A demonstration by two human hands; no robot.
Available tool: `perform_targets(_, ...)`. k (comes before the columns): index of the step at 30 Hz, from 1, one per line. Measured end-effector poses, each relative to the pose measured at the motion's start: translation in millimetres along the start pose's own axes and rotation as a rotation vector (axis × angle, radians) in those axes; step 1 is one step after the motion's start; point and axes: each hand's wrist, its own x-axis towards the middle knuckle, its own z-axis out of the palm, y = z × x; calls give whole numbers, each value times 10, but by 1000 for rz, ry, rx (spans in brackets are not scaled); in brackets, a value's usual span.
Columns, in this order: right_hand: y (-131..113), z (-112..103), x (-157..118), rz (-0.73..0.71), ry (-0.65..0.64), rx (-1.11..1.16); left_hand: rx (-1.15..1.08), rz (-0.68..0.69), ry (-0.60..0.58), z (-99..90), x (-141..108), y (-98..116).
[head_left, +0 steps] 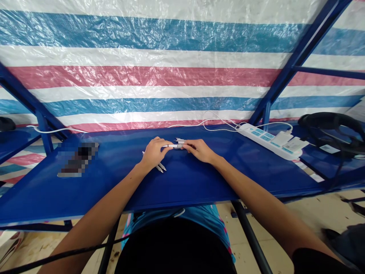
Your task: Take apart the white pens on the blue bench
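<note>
While a slim white pen is held between the left hand and the right hand, both hands are closed on it rather than apart: its barrel is pinched by the left fingers, and the far end is gripped by the right fingertips. The pen is held low over the middle of a blue tabletop, nearer the far edge than the near one. Just beyond the right fingertips, further white pens are bunched (their exact number is hidden by the fingers). Two silver-tipped pens are seen lying below the left palm and partly covered by it, and a white pen end is visible just left of that hand.

Farther left on the table, a pixelated object is lying, and it cannot be identified. To the right, a white power strip is placed near the far edge, with white plug adapters inserted in it. White cables are looped behind it and led along the far edge. A black ring-shaped object is seen beyond the strip, at the right. A dark cable is stretched across the left forearm. Behind the table, a striped plastic tarpaulin is hung against a blue steel frame.
</note>
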Motion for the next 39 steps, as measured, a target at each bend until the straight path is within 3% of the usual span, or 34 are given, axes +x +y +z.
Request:
perform_targets(7, 17, 9, -10, 9, 6, -5, 85, 17, -70, 5, -10, 0)
perform_targets(17, 5, -7, -34, -25, -152, -115, 160, 89, -111, 14, -16, -9)
perform_targets(22, 24, -3, -32, -29, -141, -173, 211, 86, -119, 19, -28, 14)
perform_targets(29, 60, 8, -30, -65, -86, -217, 221, -38, -153, 40, -37, 76)
perform_targets(39, 93, 51, -43, -98, -44, -265, 171, -203, -271, -67, -1, 201)
